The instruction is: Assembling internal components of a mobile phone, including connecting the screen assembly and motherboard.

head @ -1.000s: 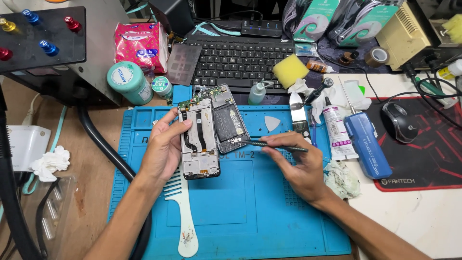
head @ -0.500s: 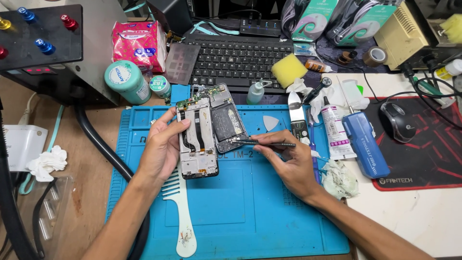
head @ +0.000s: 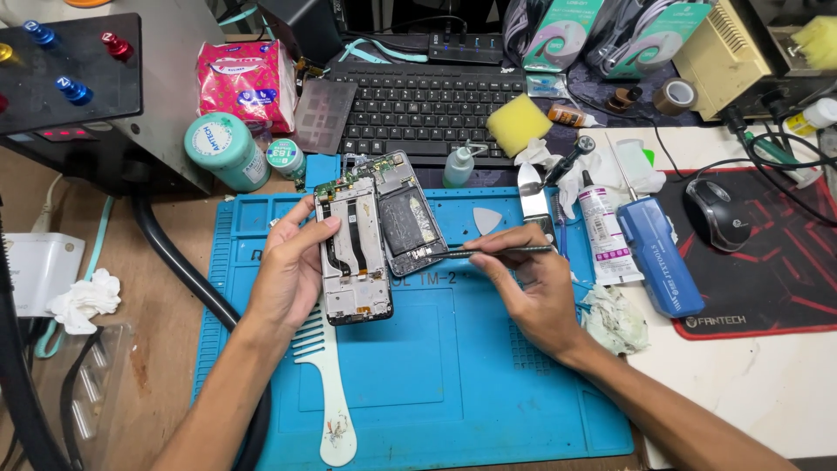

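Blue repair mat (head: 453, 384): opened phone (head: 353, 257) lengthwise away from body, clasped by left hand (head: 292, 266); right hand (head: 532, 292) pinching tweezers (head: 488, 253), tip leftward at back housing (head: 411, 218) alongside.

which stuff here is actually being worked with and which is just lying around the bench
In use: opened phone in the left hand; back shell beside it; thin metal tool in the right hand; blue mat.

Lying about: white comb, keyboard, yellow sponge, mouse, glue tube.
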